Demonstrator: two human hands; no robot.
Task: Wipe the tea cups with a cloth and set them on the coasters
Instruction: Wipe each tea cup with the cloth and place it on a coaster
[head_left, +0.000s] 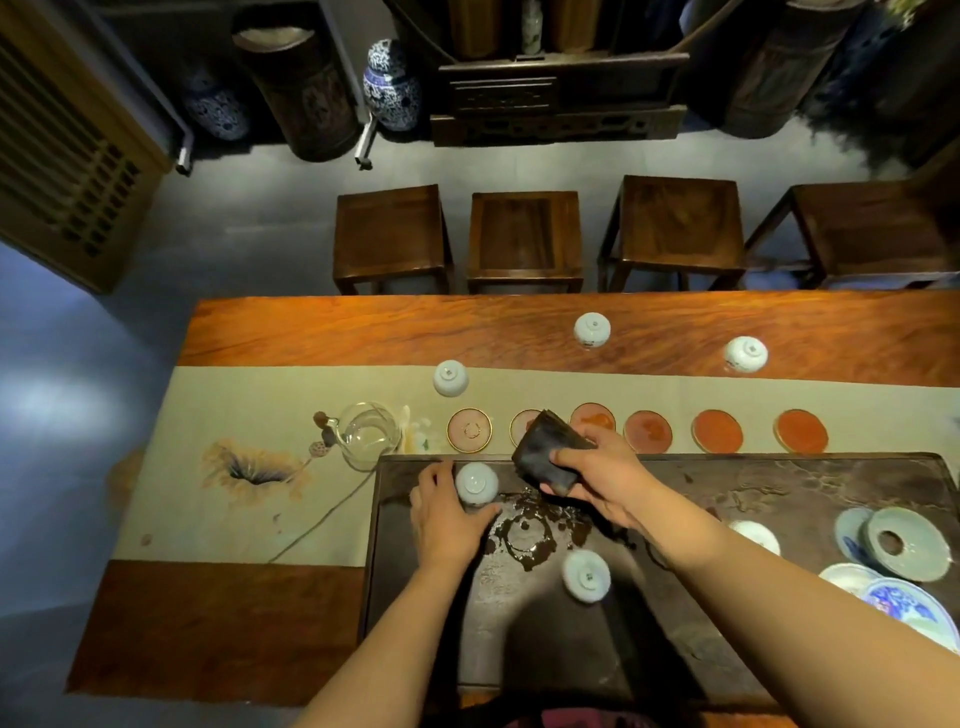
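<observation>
While no writing is legible:
Left hand (448, 519): upturned tea cup (476, 483) gripped, foot upward.
Right hand (602, 475): dark folded cloth (545, 457) clutched.

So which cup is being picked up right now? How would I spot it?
Find the dark tea tray nearest the person. At its far left corner an upside-down white cup sits against the left hand. The other cup on the tray stands alone nearer the person, with no hand on it.
</observation>
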